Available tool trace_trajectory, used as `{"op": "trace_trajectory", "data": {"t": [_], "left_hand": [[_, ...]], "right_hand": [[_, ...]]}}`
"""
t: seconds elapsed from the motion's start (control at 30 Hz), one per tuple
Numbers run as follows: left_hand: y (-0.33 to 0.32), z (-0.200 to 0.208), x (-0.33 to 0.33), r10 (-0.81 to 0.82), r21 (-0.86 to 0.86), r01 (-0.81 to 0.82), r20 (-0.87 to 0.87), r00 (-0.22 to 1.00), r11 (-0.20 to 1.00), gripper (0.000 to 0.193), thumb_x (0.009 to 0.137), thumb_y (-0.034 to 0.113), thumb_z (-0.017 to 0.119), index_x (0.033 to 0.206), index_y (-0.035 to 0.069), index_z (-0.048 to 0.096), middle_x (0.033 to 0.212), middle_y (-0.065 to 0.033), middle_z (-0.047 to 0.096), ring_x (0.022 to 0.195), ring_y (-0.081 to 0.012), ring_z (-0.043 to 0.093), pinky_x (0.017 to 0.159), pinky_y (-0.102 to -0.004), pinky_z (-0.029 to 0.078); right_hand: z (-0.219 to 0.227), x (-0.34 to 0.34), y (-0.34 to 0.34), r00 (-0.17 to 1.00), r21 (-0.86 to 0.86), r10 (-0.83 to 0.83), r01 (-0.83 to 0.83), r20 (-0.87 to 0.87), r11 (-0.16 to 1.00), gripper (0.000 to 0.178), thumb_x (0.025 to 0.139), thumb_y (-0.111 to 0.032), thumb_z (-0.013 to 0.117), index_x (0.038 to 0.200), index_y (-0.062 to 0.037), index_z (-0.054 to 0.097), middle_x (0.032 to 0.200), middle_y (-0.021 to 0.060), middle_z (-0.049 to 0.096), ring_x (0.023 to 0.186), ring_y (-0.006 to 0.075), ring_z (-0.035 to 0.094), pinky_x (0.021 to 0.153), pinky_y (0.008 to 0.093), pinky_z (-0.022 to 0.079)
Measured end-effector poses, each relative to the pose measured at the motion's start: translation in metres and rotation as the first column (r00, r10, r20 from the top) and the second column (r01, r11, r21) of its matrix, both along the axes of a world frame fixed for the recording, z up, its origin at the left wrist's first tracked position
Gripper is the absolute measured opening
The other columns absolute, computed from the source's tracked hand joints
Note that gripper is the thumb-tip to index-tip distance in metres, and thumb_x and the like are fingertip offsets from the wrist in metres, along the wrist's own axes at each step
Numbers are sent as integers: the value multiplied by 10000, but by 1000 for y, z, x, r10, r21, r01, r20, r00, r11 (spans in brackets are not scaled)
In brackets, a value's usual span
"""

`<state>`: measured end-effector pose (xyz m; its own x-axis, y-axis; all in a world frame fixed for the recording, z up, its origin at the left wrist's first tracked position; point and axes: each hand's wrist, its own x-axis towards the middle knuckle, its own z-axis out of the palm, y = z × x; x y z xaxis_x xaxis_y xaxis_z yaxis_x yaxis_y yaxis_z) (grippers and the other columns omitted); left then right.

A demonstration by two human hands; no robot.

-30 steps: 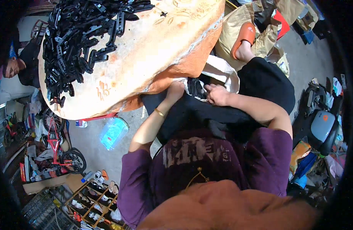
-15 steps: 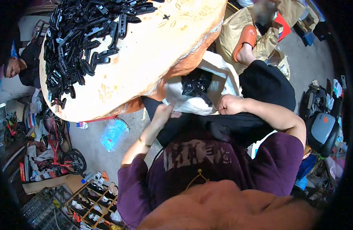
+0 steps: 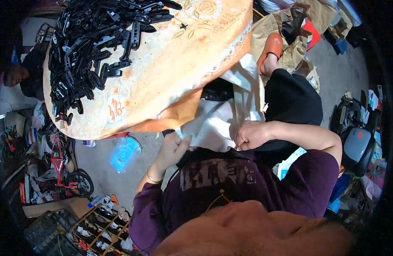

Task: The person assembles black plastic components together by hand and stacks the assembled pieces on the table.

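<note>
i have the left hand (image 3: 175, 148) at the near left edge of the white sack (image 3: 215, 126), thumb and fingers pinching its rim, and the right hand (image 3: 254, 135) clenched on the near right of that rim. on my remote feed the sack lies at the lap, its mouth spread open, dark contents (image 3: 217, 91) showing deep inside, too shaded for me to make out. just beyond it hangs the cloth-covered edge of the worktop (image 3: 171, 68), which carries a heap of black parts (image 3: 92, 49) on its left.
</note>
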<state>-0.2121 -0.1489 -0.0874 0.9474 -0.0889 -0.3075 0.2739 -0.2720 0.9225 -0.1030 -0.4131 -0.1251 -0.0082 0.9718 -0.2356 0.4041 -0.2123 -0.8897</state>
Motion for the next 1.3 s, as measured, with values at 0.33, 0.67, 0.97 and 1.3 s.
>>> {"op": "trace_trajectory", "data": {"t": [0.33,0.67,0.97,1.3], "left_hand": [[4,-1,-19,-375,142,352,209,903,925,220,857,159,491,766,-20,580,660,-187,571,636,-346,568,580,-409,431],[13,-1,-7,-365,470,413,-195,911,780,400,872,359,472,780,2,626,787,-213,600,772,-387,580,686,-452,451],[32,132,30,-182,-329,520,682,708,789,77,782,25,598,836,-30,603,825,-124,636,621,-283,597,561,-350,461],[12,173,44,-312,-509,758,703,639,407,248,786,113,610,965,-56,579,799,-145,625,633,-262,606,556,-329,479]], "right_hand": [[51,12,14,929,-269,353,-313,115,911,182,726,-174,567,650,-12,607,679,176,606,710,355,592,658,429,459],[76,38,35,927,-248,322,-272,193,930,405,820,-414,556,938,-33,630,830,157,628,812,350,584,694,431,454],[123,72,91,951,171,6,-62,310,983,222,793,-181,631,937,-14,619,791,136,622,747,314,595,663,365,470],[23,30,103,834,-122,549,-551,-54,826,273,856,-229,532,1021,-18,582,903,202,612,827,320,588,729,387,450]]}}
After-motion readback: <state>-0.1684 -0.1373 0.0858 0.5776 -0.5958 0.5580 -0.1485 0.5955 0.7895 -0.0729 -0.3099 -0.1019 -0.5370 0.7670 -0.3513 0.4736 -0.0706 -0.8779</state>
